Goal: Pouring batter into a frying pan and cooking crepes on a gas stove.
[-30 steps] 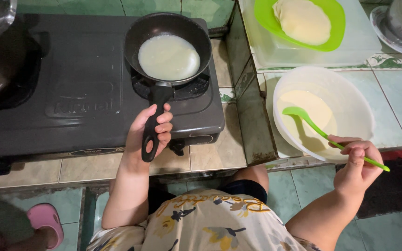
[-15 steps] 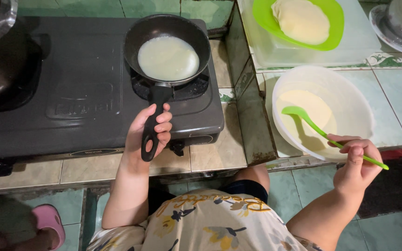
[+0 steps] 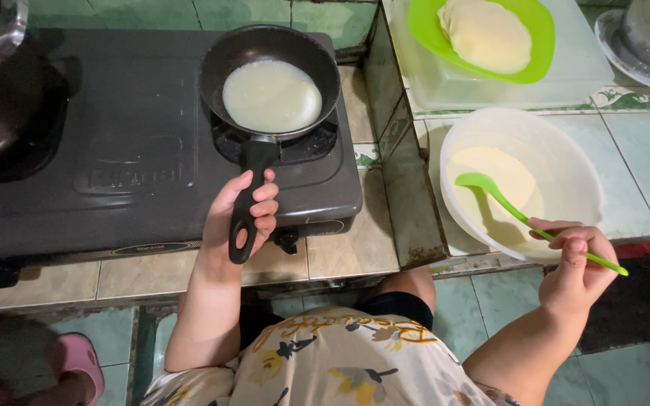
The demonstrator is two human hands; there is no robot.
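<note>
left hand [image 3: 244,214] wrapped round pan [image 3: 270,83] handle, handle running back toward the body | pan on burner, batter inside | right hand [image 3: 577,259] pinching green ladle [image 3: 524,216], scoop resting in white bowl [image 3: 566,162], well right of pan

No packages, signs or screens; only a small dark oval label [image 3: 141,247] on the stove [image 3: 114,113] front.

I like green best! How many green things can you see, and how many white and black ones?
Green: 2, the ladle in the right hand and the plate.
White: 1, the bowl.
Black: 2, the pan held by the left hand, and the stove.
Total: 5.
</note>
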